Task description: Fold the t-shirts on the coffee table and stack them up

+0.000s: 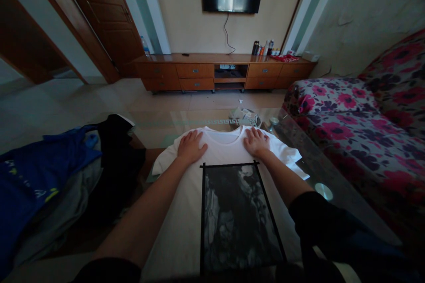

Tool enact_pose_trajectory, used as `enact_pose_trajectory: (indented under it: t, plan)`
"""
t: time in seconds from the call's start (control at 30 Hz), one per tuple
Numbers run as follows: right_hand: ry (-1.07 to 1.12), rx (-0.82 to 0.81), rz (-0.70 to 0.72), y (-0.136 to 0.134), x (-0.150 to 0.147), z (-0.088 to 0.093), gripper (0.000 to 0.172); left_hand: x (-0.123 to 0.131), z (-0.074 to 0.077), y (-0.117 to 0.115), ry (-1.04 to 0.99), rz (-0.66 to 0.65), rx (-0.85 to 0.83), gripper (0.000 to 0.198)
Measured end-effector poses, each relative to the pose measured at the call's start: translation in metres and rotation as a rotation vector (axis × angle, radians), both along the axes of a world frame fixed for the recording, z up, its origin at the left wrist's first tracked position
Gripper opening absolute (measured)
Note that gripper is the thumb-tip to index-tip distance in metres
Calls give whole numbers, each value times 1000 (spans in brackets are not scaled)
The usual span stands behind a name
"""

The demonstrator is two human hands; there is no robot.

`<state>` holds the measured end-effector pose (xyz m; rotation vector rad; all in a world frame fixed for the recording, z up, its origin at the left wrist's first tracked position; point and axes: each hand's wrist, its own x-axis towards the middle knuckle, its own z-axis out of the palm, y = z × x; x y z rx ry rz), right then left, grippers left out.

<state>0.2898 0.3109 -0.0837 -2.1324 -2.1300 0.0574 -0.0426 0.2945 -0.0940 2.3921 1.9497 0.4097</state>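
A white T-shirt (pixel 179 221) with a dark framed print on its front lies spread out on a glass table (pixel 299 177), its collar at the far end. My left hand (pixel 191 146) rests flat on the shirt's left shoulder, fingers spread, holding nothing. On the right shoulder, beside the collar, my right hand (pixel 256 141) lies palm down with its fingers a little apart. Both sleeves stretch outward past my hands, and the right one is slightly folded. The shirt's lower part runs out of the frame.
Blue, grey and black clothes (pixel 73 154) are heaped at the left. Crumpled plastic (pixel 245 117) and a small glass object (pixel 274 121) are beyond the collar. A flowered sofa (pixel 352 115) stands right; a wooden cabinet (pixel 195 70) is farther back.
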Motion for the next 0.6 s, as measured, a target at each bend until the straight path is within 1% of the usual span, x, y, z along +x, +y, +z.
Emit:
enact_pose_trajectory:
  t: [0.07, 0.13, 0.23, 0.33, 0.37, 0.4, 0.47, 0.5, 0.53, 0.6]
  plan:
    - [8, 15, -25, 2, -10, 3, 66, 1, 2, -1, 15, -5, 25, 69]
    - [16, 59, -11, 3, -23, 5, 66, 2, 3, -1, 31, -40, 55, 73]
    - [35, 79, 62, 3, -40, 4, 59, 2, 3, 1, 49, -119, 30, 72]
    - [42, 144, 83, 0, -49, 5, 53, 1, -1, 4, 50, -130, -4, 68]
    - [39, 172, 129, 0, -50, 6, 50, 1, -2, 4, 47, -123, 4, 68]
    - [36, 186, 207, -1, -51, 8, 47, 1, -3, 4, 43, -119, 18, 68]
    - [37, 168, 380, -2, -53, 11, 41, 1, -4, 3, 35, -116, 42, 68]
    - [39, 150, 421, -2, -55, 12, 40, 1, -4, 3, 30, -111, 51, 67]
    - [42, 137, 418, -2, -57, 13, 40, 1, -4, 2, 25, -105, 58, 67]
    - [41, 126, 322, -2, -64, 12, 41, 0, -4, 0, 13, -95, 66, 66]
